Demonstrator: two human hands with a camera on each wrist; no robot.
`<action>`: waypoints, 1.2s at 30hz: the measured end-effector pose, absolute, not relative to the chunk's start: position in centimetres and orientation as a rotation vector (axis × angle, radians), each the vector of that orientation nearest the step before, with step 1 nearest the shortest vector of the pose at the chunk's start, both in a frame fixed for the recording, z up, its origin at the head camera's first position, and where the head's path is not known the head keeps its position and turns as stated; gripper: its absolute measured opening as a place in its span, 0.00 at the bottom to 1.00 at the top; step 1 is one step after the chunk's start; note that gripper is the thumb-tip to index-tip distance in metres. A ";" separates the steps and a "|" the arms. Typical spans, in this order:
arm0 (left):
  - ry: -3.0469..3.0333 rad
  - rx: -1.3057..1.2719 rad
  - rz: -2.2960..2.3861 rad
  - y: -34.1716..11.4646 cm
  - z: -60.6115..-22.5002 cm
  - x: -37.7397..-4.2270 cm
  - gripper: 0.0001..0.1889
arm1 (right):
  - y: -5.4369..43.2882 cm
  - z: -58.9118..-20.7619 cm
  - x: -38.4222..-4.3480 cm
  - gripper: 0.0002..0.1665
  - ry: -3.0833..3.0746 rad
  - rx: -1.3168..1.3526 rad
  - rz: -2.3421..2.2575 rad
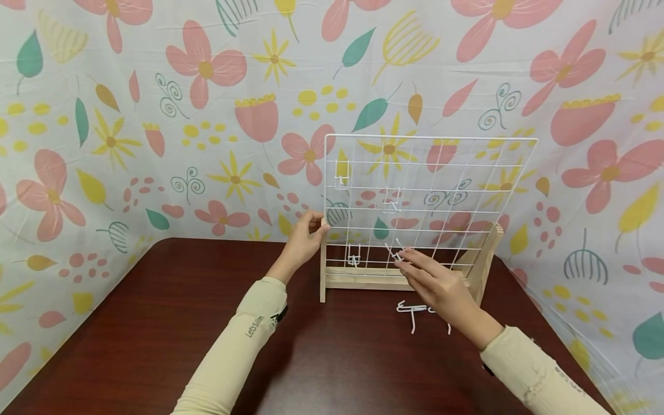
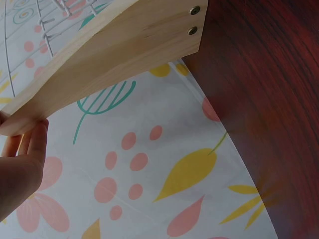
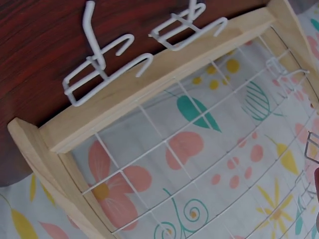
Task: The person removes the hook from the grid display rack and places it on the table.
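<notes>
My left fingers (image 2: 37, 143) pinched the wooden stand (image 1: 368, 282), right fingers (image 1: 421, 260) gripped one hook (image 1: 397, 254), three hooks (image 1: 341, 183) hung, two loose hooks (image 3: 99, 62) lay below, left-wrist view alone showed two screws (image 2: 195, 10).

The dark reddish tabletop (image 1: 155, 314) is carrying a wooden stand (image 1: 363, 281); two white wire hooks (image 3: 101, 63) are lying just in front of the stand.

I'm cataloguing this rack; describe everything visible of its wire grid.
The wire grid looks like white metal, with thin crossing wires and a thicker top edge. It stands roughly upright in a pale wooden stand on the table. Three hooks hang on it; whether a fourth, in the right hand, touches it is unclear.
</notes>
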State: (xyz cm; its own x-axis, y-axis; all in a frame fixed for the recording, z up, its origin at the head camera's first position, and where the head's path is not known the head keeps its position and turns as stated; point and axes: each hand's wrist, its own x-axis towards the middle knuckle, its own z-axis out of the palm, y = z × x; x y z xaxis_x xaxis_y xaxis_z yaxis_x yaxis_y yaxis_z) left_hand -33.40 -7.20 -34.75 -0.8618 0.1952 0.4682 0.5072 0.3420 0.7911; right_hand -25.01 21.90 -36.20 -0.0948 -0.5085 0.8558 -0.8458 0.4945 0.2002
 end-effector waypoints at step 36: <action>-2.332 -0.615 -1.530 -7.1 -34.8 -33.4 0.12 | 21.8 -39.3 -25.2 0.25 -1.881 1.422 0.109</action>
